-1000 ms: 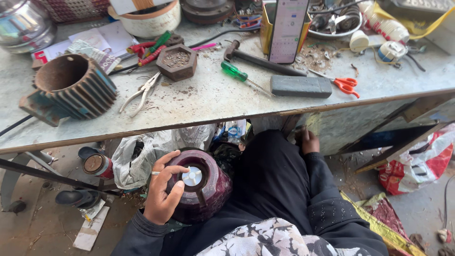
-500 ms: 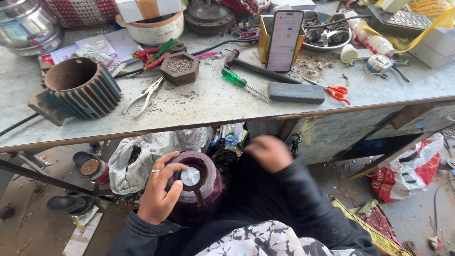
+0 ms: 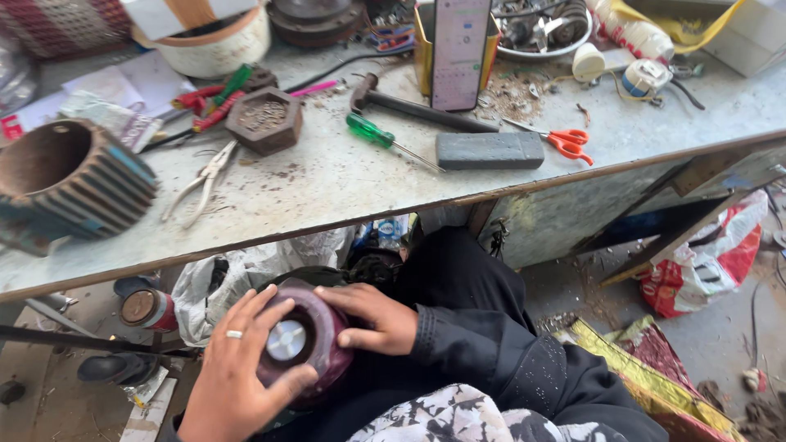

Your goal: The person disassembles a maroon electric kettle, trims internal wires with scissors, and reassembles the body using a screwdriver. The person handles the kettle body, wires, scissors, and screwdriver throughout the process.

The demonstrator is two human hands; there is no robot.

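Both sets of fingers are wrapped around a dark purple round part [image 3: 304,340] with a shiny metal centre, held in the lap below the bench edge: left hand [image 3: 237,376] cupping its near side, right hand [image 3: 372,315] its far side. Above, the dusty grey bench [image 3: 344,180] carries pliers [image 3: 201,180], a green screwdriver [image 3: 385,139] and red scissors [image 3: 561,141]; a red-and-white bag [image 3: 704,262] sits on the floor

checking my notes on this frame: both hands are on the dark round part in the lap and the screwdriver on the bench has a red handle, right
Not quite. The head view shows the screwdriver on the bench has a green handle; the red handles belong to the scissors. The rest holds: the left hand and right hand are both on the dark round part in the lap.
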